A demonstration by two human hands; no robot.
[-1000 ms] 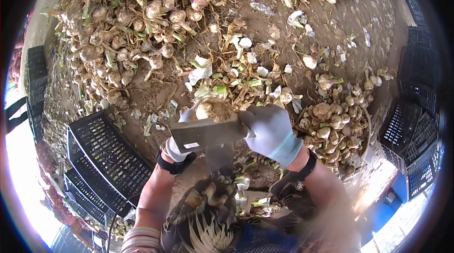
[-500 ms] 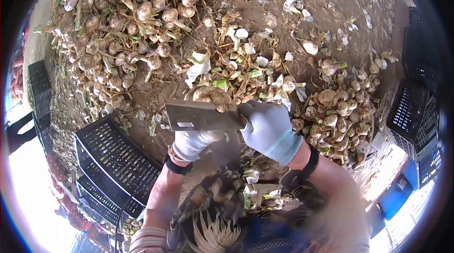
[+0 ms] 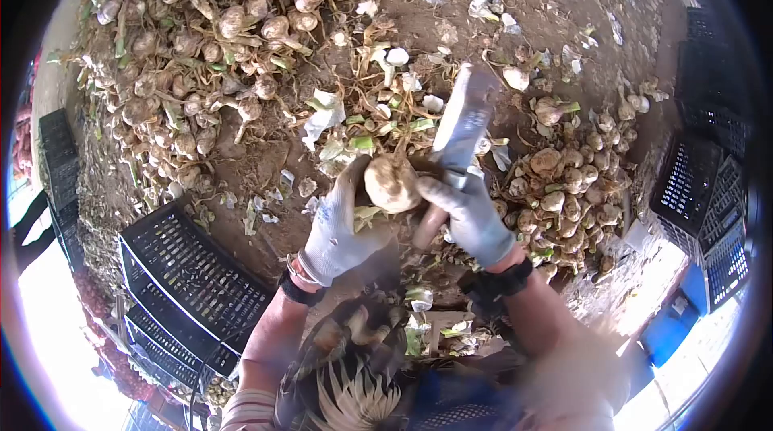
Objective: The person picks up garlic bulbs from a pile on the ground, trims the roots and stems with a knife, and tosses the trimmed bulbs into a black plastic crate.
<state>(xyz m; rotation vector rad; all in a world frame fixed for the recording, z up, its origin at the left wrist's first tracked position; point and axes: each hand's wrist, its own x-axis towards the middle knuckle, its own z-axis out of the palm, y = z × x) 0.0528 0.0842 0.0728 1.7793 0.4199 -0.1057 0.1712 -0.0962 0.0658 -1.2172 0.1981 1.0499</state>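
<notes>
A pale garlic bulb (image 3: 392, 183) with soil on its skin is between my hands, above the littered ground. My left hand (image 3: 338, 226), in a whitish glove, curls around its left side with the fingers behind and the thumb below. My right hand (image 3: 477, 222), gloved too, grips the handle of a broad-bladed knife (image 3: 465, 121). Its blade points up and away, with the brown handle end jutting out below the fist. The right thumb reaches to the bulb's right side. Beneath the hands lie cut stalks and papery skins (image 3: 362, 144).
A large heap of garlic with stalks (image 3: 193, 61) covers the far left. To the right is a smaller pile of trimmed bulbs (image 3: 576, 189). Black plastic crates (image 3: 193, 270) stand at the near left, with more crates (image 3: 688, 181) along the right edge.
The knife has swung from lying crosswise over the bulb to pointing upward at the right. The bulb has turned and come into plain view, with my left hand now beside it.
</notes>
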